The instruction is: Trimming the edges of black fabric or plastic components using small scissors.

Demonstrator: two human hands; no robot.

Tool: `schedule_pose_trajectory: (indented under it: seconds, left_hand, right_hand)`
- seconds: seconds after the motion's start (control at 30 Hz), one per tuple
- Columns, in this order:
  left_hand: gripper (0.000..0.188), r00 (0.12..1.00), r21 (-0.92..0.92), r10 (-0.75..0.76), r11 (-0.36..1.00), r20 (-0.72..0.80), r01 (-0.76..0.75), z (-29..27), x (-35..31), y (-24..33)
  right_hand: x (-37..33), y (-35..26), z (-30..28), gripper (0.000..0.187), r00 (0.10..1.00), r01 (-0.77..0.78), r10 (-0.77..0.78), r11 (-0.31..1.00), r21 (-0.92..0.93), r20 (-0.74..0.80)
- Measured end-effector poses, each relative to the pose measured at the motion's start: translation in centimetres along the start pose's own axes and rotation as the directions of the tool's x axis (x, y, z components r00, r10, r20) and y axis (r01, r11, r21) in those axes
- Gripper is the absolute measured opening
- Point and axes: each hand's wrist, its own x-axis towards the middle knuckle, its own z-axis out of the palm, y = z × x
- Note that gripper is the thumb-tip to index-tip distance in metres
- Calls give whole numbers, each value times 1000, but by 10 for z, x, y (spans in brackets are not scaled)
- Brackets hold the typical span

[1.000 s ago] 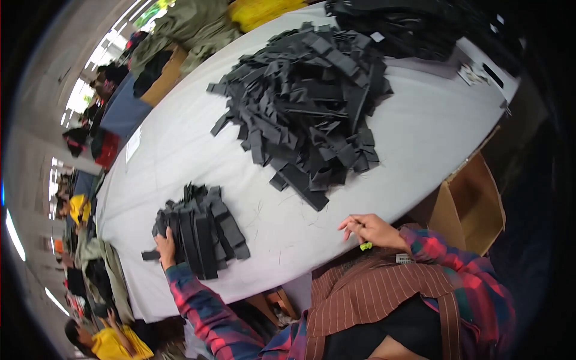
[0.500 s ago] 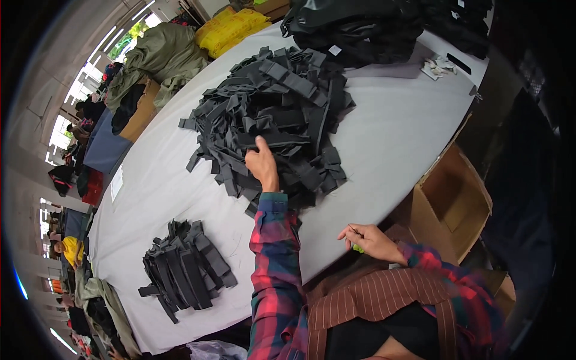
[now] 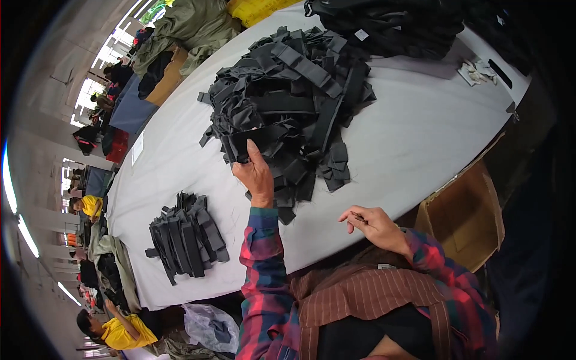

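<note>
My left hand (image 3: 255, 179) pinches a dark grey fabric strip (image 3: 262, 135) between thumb and fingers, at the near side of a big loose heap of similar strips (image 3: 282, 102). The held strip is lifted a little and overlaps the heap. My right hand (image 3: 377, 228) is off the table's near edge, fingers curled around a small dark pointed tool (image 3: 359, 217). Most of that tool is hidden in the palm, so its kind is unclear. To the left, a smaller bundle of grey strips (image 3: 187, 236) lies roughly side by side on the white table (image 3: 354, 174).
Black bags or garments (image 3: 384, 27) lie at the far edge, with white scraps (image 3: 478, 73) to their right. An open cardboard box (image 3: 465, 222) stands beyond the right edge. A clear plastic bag (image 3: 210, 327) is at the near left. A person in yellow (image 3: 126, 331) sits further left.
My left hand has taken hold of a strip and drawn it slightly toward me from the heap. My right hand still holds the small tool. The view has turned, bringing the person in yellow closer into sight.
</note>
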Motion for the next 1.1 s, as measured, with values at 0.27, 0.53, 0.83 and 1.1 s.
schedule_pose_trajectory:
  seconds: [0.27,0.53,0.83,1.1]
  left_hand:
    - [25,862,29,-267,959,430,282,-22,11,-44]
    - [48,955,473,64,858,288,-200,29,-37,-31]
    - [77,970,612,-26,780,241,-131,7,-13,-66]
    - [46,996,426,89,902,-26,-70,-36,-5,11]
  right_hand:
    - [36,4,-21,18,997,57,-54,996,67,-47]
    - [52,4,0,19,993,32,-51,984,178,103]
    - [34,-1,13,18,981,-2,-28,988,157,194]
    - [21,1,10,16,995,31,-41,993,116,88]
